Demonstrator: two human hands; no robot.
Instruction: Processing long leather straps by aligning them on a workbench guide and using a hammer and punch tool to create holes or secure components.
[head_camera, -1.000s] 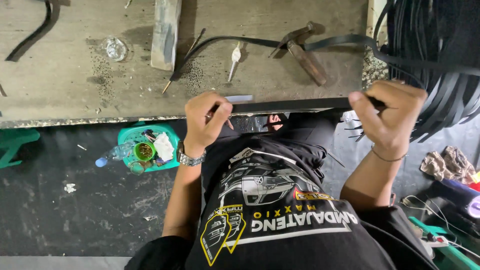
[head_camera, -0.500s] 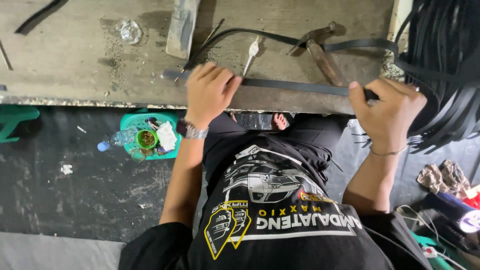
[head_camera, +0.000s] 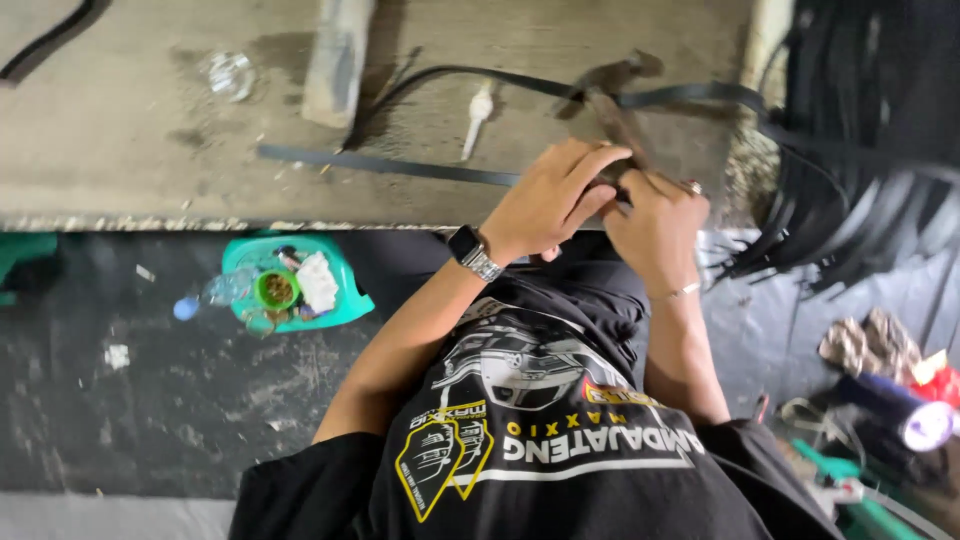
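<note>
Lighting is dim and even. Soft shadows fall toward 12 o'clock. Motion blur smears the black strips (head_camera: 860, 170) at 2 o'clock; edges soften.

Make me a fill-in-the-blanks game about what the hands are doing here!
1. Both hands, left hand and right hand, meet on a thin ____ strip.
2. The wristwatch is on the ____ wrist.
3. The strip lies on a grey ____.
4. The green tray sits on the ____.

Missing words: black; left; workbench; floor

Left hand (head_camera: 548, 200) and right hand (head_camera: 655, 222) meet fingertip to fingertip, fingers curled, forearms angled inward.
</note>
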